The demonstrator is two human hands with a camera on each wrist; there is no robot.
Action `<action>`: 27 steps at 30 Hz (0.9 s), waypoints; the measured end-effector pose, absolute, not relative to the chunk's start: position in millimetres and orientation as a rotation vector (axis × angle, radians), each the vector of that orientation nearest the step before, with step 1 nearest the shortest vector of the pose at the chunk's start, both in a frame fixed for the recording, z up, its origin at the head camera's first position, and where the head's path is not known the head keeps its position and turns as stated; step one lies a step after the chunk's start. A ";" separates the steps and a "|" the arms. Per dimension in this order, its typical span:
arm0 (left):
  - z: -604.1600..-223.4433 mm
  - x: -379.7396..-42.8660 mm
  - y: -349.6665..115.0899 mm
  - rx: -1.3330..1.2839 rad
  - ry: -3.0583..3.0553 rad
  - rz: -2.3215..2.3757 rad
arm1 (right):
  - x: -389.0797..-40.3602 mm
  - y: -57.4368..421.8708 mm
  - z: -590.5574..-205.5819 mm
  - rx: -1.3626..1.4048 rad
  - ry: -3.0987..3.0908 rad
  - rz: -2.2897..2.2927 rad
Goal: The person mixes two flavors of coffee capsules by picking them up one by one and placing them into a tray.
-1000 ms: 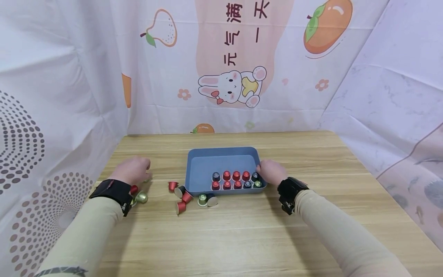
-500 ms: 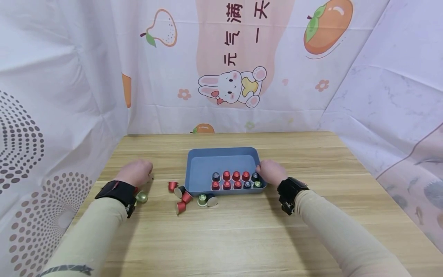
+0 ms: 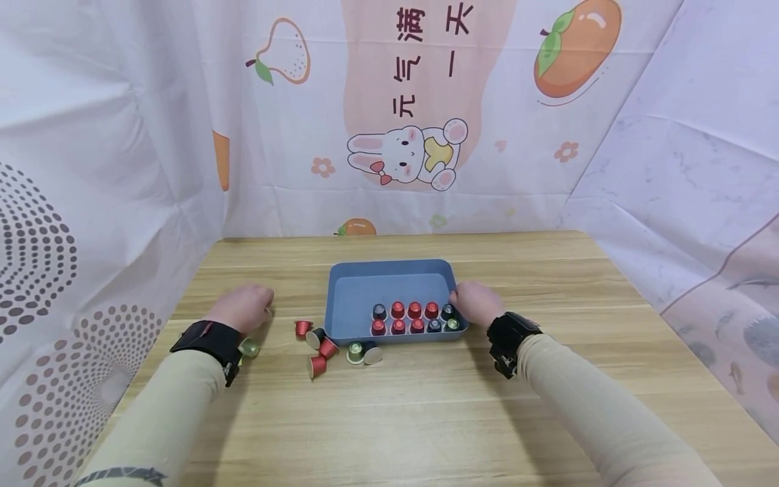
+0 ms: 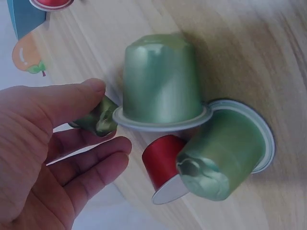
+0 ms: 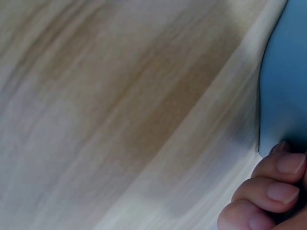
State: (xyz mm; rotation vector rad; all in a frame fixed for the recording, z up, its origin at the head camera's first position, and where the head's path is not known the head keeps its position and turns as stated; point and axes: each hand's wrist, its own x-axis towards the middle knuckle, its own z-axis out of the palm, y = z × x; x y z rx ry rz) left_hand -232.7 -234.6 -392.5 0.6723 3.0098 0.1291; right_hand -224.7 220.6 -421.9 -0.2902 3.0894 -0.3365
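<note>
My left hand (image 3: 245,308), at the left side of the table, pinches a dark green coffee capsule (image 4: 98,117) between thumb and index finger, the other fingers loosely bent. Close by in the left wrist view are two larger-looking green capsules (image 4: 160,81) and a red capsule (image 4: 163,160). My right hand (image 3: 479,302) grips the right rim of a blue tray (image 3: 389,267), its fingers curled beside the tray wall (image 5: 288,81) in the right wrist view. Red, dark and green capsules (image 3: 415,310) stand rim-down in two rows along the tray's near side.
Several loose capsules lie left of and before the tray: red ones (image 3: 317,366), a dark one (image 3: 315,337), a green one (image 3: 356,352) and a dark one with a pale lid (image 3: 372,353). Printed curtains (image 3: 292,155) border the wooden table (image 3: 414,419).
My left hand has shifted slightly to the right and away from me. My right hand, the tray and its capsules have stayed where they were.
</note>
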 end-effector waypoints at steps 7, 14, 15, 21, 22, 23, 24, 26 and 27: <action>-387.7 -231.6 -230.8 0.678 3.031 0.125 | -224.6 221.3 -422.0 -0.302 3.105 -0.326; -384.7 -230.8 -225.9 0.697 3.097 0.159 | -226.3 221.7 -424.0 -0.296 3.101 -0.328; -383.9 -230.8 -224.6 0.707 3.105 0.177 | -226.5 221.5 -424.0 -0.295 3.098 -0.329; -378.7 -231.8 -215.6 0.724 3.108 0.178 | -225.1 220.1 -421.0 -0.271 3.085 -0.331; -377.8 -232.1 -214.2 0.715 3.102 0.166 | -224.9 220.0 -420.7 -0.268 3.084 -0.330; -377.0 -232.4 -212.7 0.708 3.095 0.158 | -224.8 220.0 -420.6 -0.266 3.084 -0.329; -376.2 -232.4 -211.1 0.699 3.086 0.151 | -224.7 220.0 -420.6 -0.267 3.085 -0.327; -375.6 -233.2 -209.2 0.696 3.076 0.143 | -224.6 220.2 -420.8 -0.270 3.088 -0.325; -375.4 -233.5 -208.2 0.707 3.075 0.138 | -224.6 220.3 -421.0 -0.271 3.090 -0.325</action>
